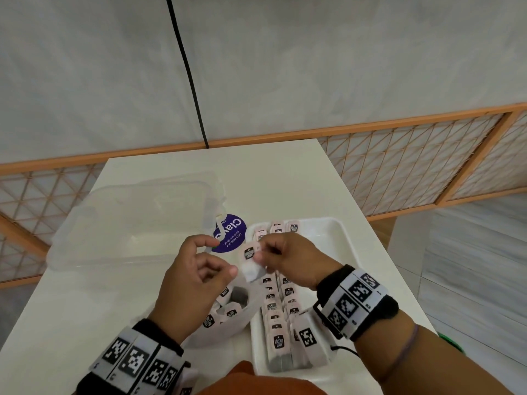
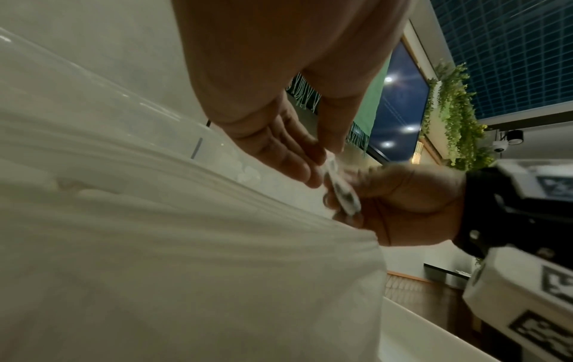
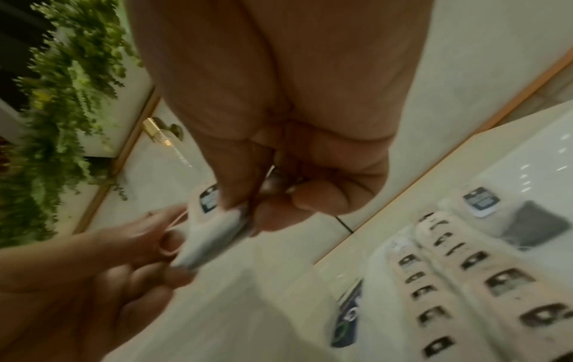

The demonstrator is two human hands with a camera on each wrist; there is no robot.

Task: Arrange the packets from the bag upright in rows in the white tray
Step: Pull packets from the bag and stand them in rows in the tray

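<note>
Nearest the front edge of the worktop (image 1: 71,280): white tray (image 1: 342,238) at the right, shallow, smooth, round-cornered, carrying two rows of packets (image 1: 278,309) set upright, pale pink paper tops with dark labels. Just left of it, touching, the bag (image 1: 228,323), thin clear plastic slumped open, more packets loose inside. Above both, one packet (image 1: 251,259), flat, soft, grey-filled at its lower end. Right hand (image 1: 293,259) fingers curled, pinching its upper part; left hand (image 1: 194,280) fingers loosely curled, tips touching its lower corner, probably to straighten it for standing in a row. Farther back, at the left, a clear plastic box (image 1: 128,223), and a round purple sticker (image 1: 229,233).
</note>
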